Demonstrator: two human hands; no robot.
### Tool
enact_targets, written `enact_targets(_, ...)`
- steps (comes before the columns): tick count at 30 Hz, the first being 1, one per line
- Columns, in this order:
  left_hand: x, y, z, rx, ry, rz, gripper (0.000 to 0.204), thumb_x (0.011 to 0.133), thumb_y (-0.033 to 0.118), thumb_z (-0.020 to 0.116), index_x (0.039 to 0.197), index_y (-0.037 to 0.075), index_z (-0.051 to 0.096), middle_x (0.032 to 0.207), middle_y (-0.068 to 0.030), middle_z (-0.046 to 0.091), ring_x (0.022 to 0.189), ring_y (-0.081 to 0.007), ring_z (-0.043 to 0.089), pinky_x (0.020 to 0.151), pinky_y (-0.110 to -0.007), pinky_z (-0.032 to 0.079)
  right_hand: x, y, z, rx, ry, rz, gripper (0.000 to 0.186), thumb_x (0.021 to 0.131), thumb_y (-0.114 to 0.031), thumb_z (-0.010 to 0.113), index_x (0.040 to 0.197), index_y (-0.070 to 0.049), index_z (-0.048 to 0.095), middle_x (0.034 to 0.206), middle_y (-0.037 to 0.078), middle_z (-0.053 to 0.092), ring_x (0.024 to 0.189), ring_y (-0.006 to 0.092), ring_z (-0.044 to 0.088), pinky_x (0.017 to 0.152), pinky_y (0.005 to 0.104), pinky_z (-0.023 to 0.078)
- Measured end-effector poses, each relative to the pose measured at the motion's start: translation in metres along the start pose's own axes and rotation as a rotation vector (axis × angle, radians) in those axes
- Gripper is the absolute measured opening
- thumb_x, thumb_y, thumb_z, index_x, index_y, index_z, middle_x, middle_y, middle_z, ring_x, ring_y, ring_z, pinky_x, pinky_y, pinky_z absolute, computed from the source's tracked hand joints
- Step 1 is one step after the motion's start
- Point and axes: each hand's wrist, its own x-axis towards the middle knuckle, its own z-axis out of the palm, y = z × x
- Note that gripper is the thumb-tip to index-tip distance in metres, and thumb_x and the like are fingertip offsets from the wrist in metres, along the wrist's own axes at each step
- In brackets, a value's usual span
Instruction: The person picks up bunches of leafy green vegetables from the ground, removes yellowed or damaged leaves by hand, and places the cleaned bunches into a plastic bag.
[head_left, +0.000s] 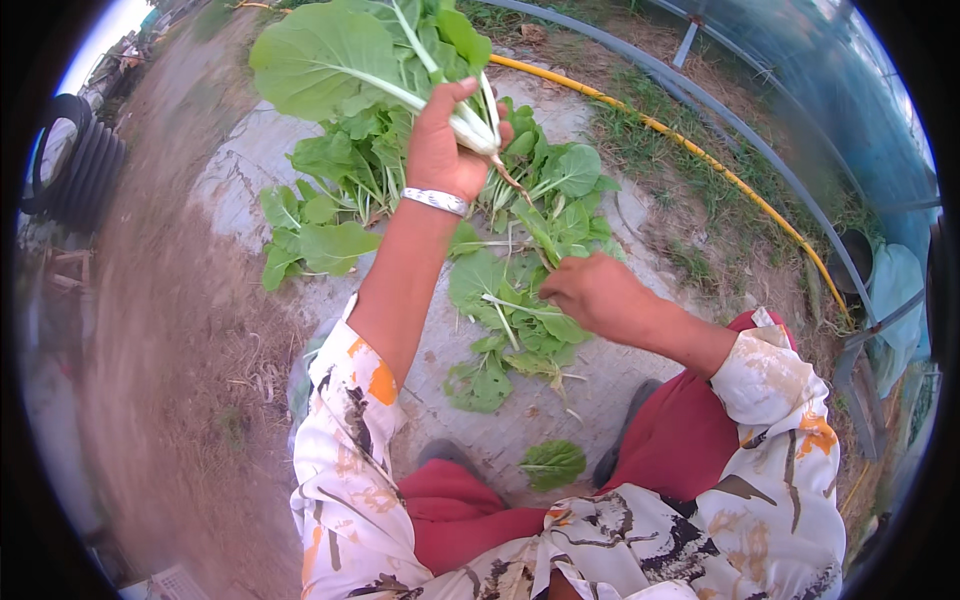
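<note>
One broad-leaved plant (320,62) in left hand (448,142), smooth white stalk (474,134), thin root (511,179).

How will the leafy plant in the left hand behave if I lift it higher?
The leafy plant will probably flop at its tips, since the leaves are broad and thin. Its thick white stalks, beside the left hand, look stiffer. The slender brown root may bend or snap if pushed.
</note>
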Motion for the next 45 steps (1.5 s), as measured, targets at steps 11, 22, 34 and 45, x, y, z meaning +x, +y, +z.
enact_targets(11,-0.014,-0.042,0.018,0.24,0.048,0.088,0.028,0.077,0.014,0.072,0.095,0.002,0.054,0.085,-0.0097,0.058,0.075,-0.0224,0.06,0.061,-0.037,0.052,0.045,0.002,-0.039,-0.208,0.327,0.079,0.031,0.081,-0.02,0.068,0.095,-0.006,0.045,0.087,0.014,0.055,0.071,0.0348,0.061,0.057,0.0446,0.049)
enact_targets(22,-0.027,-0.038,0.031,0.274,0.067,0.018,0.035,0.076,0.006,0.073,0.102,0.004,0.05,0.095,-0.0099,0.057,0.081,-0.0232,0.061,0.059,-0.036,0.052,0.046,-0.003,-0.058,-0.251,0.332,-0.126,0.017,0.083,-0.014,0.063,0.085,-0.005,0.049,0.074,0.011,0.054,0.064,0.0335,0.059,0.053,0.0443,0.047)
enact_targets(34,-0.018,-0.037,0.026,0.302,0.069,-0.043,0.043,0.076,0.006,0.075,0.106,0.005,0.044,0.088,-0.0075,0.056,0.072,-0.0188,0.058,0.056,-0.033,0.049,0.044,0.006,-0.066,-0.022,0.295,0.012,0.016,0.083,-0.017,0.063,0.089,-0.004,0.058,0.079,0.014,0.06,0.07,0.0328,0.06,0.063,0.0418,0.048)
enact_targets(45,-0.023,-0.023,-0.008,0.159,-0.46,-0.281,0.061,0.074,-0.005,0.06,0.131,0.003,0.042,0.126,-0.0165,0.051,0.096,-0.0228,0.057,0.071,-0.037,0.052,0.046,0.021,-0.094,0.069,0.454,0.173,0.023,0.089,-0.022,0.06,0.079,-0.001,0.058,0.068,0.014,0.057,0.06,0.0342,0.055,0.058,0.039,0.046)
